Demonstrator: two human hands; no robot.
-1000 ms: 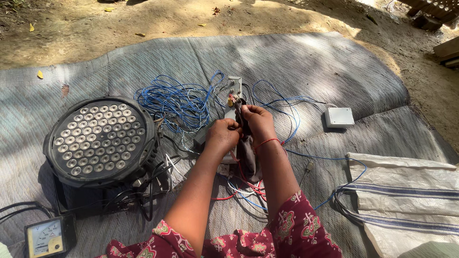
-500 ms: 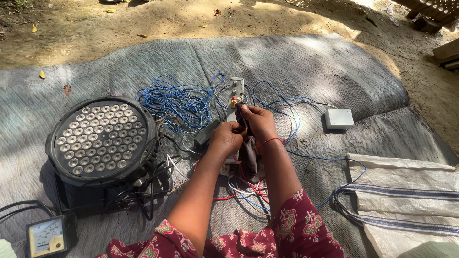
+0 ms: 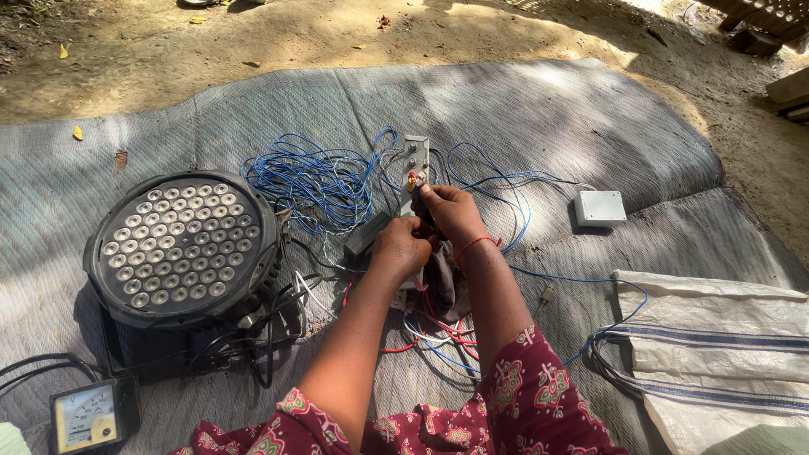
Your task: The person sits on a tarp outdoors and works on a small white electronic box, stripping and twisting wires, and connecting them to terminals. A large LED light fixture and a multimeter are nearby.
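My right hand point(image 3: 451, 211) pinches the grey panel point(image 3: 415, 160) with the little knobs, above the mat point(image 3: 539, 109). My left hand point(image 3: 403, 248) grips its lower end, beside blue wires point(image 3: 312, 181).

Woven sack point(image 3: 716, 337): white with blue-grey stripes, lying flat on the mat point(image 3: 539, 109) at lower right.
Plastic box point(image 3: 600, 208): small, white, rectangular, closed, on the mat right of centre.
Meter point(image 3: 88, 415): black square case, pale yellowish dial face with needle and round knob, at lower left.
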